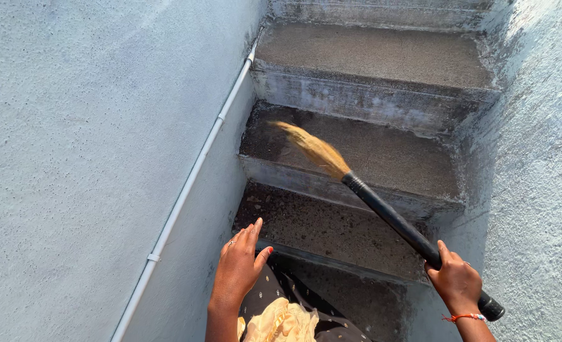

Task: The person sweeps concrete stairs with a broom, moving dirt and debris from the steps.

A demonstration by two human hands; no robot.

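Observation:
My right hand [457, 278] grips the black handle of a grass broom [382, 206] near its lower end. The broom slants up to the left, and its straw bristles [312, 147] hang blurred over a concrete step [388, 158] partway down the stairs. My left hand [239, 263] is held out in front of me with fingers together and slightly spread, holding nothing, above the nearest dirty step [322, 231] and close to the left wall. A ring shows on each hand, and an orange thread circles my right wrist.
Narrow concrete stairs descend between two rough whitewashed walls [91, 158]. A thin white pipe [192, 177] runs diagonally along the left wall, clipped at intervals. Dirt and dark grit cover the nearer steps. My dark dotted and yellow clothing [287, 316] shows at the bottom edge.

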